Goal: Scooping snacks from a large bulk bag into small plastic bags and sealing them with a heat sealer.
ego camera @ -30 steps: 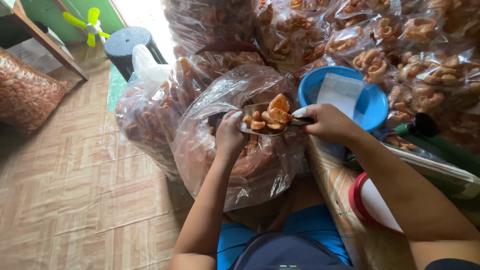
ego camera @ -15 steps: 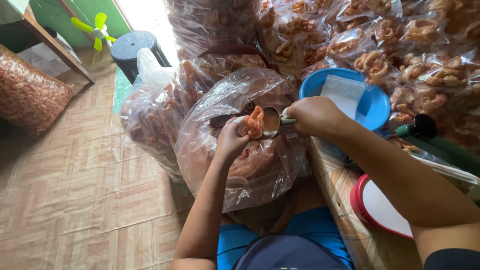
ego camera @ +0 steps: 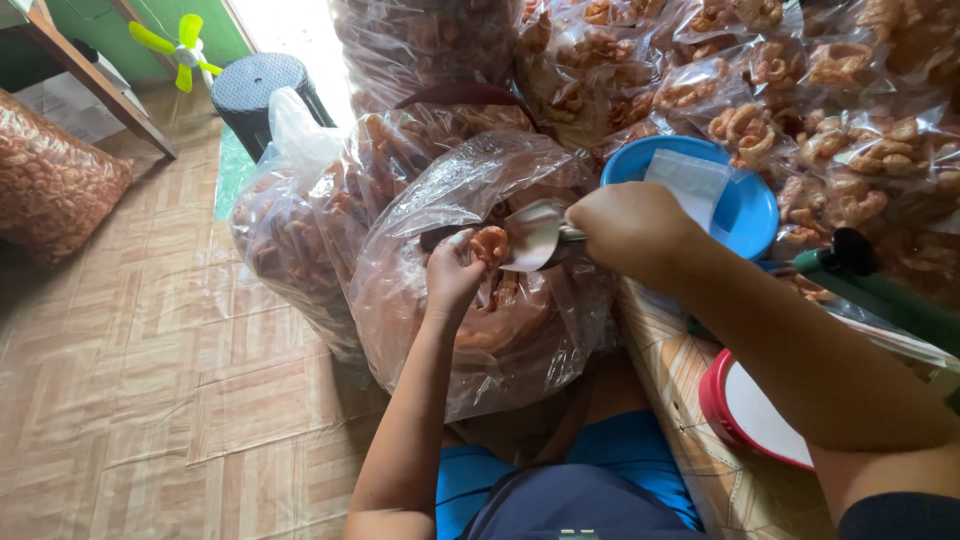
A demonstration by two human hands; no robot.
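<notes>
Hands met over the open mouth of a big clear bag (ego camera: 480,330) full of fried orange snacks. The right hand (ego camera: 625,225) was closed tight on the handle of a metal scoop (ego camera: 535,235). The scoop lay sideways, its handle at the right and its bowl toward the left hand (ego camera: 452,275). That hand was just beside the bowl, curled around an orange snack piece (ego camera: 490,243) at the scoop's lip, right above the bag. A blue bowl (ego camera: 750,210) with a small clear packet (ego camera: 685,185) in it sat close behind the right hand. More snack bags (ego camera: 800,80) were piled behind, and another full bag (ego camera: 290,240) leaned to the left. A black stool (ego camera: 258,88) stood farther back. Nothing came between the hands and the bag.
</notes>
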